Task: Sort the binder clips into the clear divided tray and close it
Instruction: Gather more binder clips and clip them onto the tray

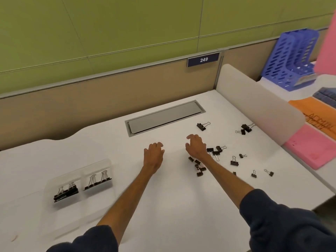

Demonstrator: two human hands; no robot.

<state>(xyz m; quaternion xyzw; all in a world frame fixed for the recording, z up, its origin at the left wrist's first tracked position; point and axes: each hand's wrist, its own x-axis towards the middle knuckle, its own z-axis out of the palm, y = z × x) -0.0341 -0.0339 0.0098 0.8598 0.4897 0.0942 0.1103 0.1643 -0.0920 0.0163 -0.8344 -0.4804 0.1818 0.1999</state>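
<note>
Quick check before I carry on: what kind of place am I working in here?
Most likely an office cubicle desk. A partition carries a number plate reading 249, the white desk has a cable-access flap, and blue file racks stand on the neighbouring desk.

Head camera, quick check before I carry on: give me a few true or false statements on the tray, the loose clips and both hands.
1. The clear divided tray already holds binder clips in two compartments. True.
2. The left hand is pinching a clip. False: it hangs empty over bare desk.
3. Most loose clips lie right of the right hand. True.
4. The tray sits right of both hands. False: it is to their left.
5. The desk's grey cable hatch lies beyond the hands. True.
6. All the clips are sorted. False: many are scattered on the desk.
</note>
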